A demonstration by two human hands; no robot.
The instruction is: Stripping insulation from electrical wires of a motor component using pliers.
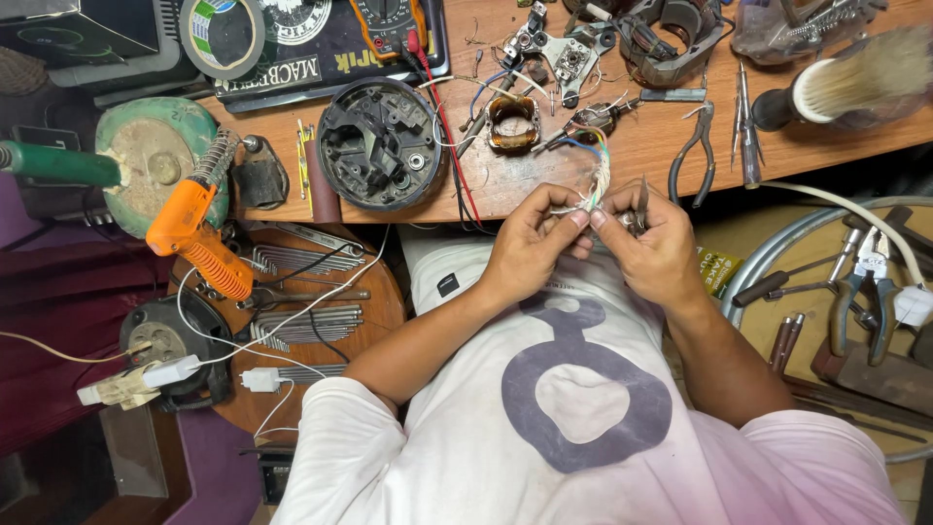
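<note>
My left hand (530, 238) and my right hand (653, 245) meet at the near edge of the wooden workbench (544, 175). Both pinch a thin bundle of coloured wires in a pale sleeve (596, 175). The bundle runs up to a small wound motor part (591, 119) on the bench. My right hand also grips a slim dark metal tool (641, 202) that sticks up beside the wires. A copper-wound coil (512, 123) lies just left of the bundle.
A round black plastic housing (381, 144) lies left of my hands. Black pliers (692, 151), a brush (855, 87) and a multimeter (387, 24) are on the bench. An orange soldering gun (194, 238) rests at left. More pliers (868, 282) lie at right.
</note>
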